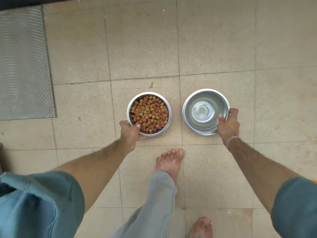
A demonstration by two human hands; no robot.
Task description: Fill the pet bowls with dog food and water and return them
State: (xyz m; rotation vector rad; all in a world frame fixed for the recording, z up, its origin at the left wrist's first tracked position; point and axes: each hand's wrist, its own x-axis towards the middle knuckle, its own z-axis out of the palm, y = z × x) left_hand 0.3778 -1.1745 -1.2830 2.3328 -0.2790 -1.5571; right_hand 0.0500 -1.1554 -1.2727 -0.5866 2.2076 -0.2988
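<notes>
Two steel pet bowls are low over the beige tiled floor, side by side. The left bowl (pixel 148 100) is full of brown and tan dog kibble. My left hand (pixel 129 133) grips its near rim, thumb inside. The right bowl (pixel 204 98) has a shiny inside; I cannot tell for sure whether clear water is in it. My right hand (pixel 229 125) grips its near right rim, thumb over the edge. Whether the bowls rest on the tiles or hang just above them is not clear.
A grey ribbed mat (pixel 24 66) lies on the floor at the left. My bare foot (pixel 169 162) stands just behind the bowls, the other foot (pixel 203 227) at the bottom edge. A dark edge runs along the top left.
</notes>
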